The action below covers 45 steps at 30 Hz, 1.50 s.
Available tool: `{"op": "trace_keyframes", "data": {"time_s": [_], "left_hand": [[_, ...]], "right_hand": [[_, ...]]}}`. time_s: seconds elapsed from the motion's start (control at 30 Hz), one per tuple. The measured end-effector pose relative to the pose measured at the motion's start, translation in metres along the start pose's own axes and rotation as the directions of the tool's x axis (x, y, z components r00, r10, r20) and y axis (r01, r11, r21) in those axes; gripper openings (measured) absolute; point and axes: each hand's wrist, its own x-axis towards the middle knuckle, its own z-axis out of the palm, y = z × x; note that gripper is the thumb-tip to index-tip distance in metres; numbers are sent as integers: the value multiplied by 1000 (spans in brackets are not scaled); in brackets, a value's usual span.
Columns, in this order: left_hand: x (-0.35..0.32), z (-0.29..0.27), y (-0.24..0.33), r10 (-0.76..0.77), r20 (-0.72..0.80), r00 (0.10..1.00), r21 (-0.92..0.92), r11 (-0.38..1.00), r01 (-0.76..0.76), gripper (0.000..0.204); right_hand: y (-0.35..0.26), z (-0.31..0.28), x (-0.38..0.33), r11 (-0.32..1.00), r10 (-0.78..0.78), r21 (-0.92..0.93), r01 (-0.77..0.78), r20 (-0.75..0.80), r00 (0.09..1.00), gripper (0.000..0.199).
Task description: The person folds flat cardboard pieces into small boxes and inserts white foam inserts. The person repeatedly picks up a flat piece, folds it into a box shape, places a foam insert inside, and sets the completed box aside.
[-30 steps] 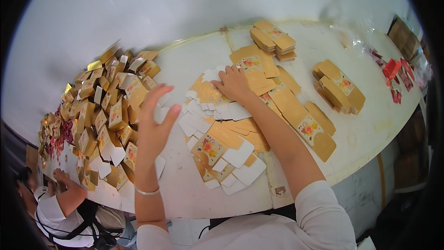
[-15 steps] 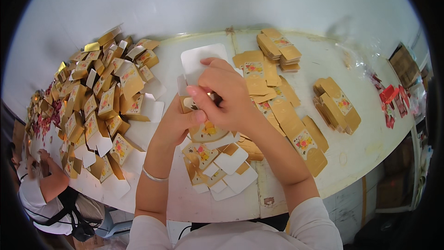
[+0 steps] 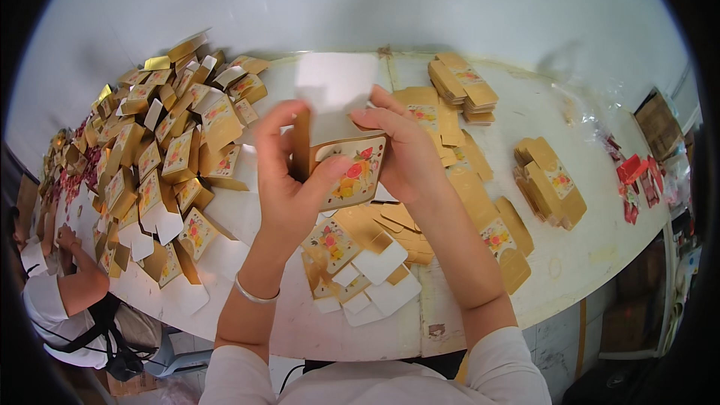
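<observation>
Left hand (image 3: 289, 180) and right hand (image 3: 401, 154) both pinched gold carton blank (image 3: 346, 169) with flower print, raised between them above table (image 3: 585, 270). White flap stood upright at fingertips. Flat blanks (image 3: 360, 262) lay directly beneath hands. Folded boxes heap (image 3: 161, 157) left of left hand; stacked blanks (image 3: 461, 86) beyond right hand.

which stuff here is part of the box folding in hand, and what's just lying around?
In hand:
- left hand and right hand on the gold carton
- flat blanks beneath
- folded cartons pile
- stacked blanks

Lying about:
- red packets
- brown box
</observation>
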Motion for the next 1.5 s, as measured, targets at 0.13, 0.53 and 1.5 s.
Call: {"op": "trace_keyframes", "data": {"time_s": [0.13,0.53,1.5], "left_hand": [[3,1,9,-199,192,961,145,974,173,34],[7,-7,4,-111,55,992,-154,981,119,62],[10,-19,14,-187,88,978,-95,976,195,44]], "right_hand": [[-1,-8,0,995,-100,-10,100,-160,982,29],[-11,7,-9,939,-264,-172,299,200,944,17],[-1,6,-11,482,-368,-622,617,495,787,17]]}}
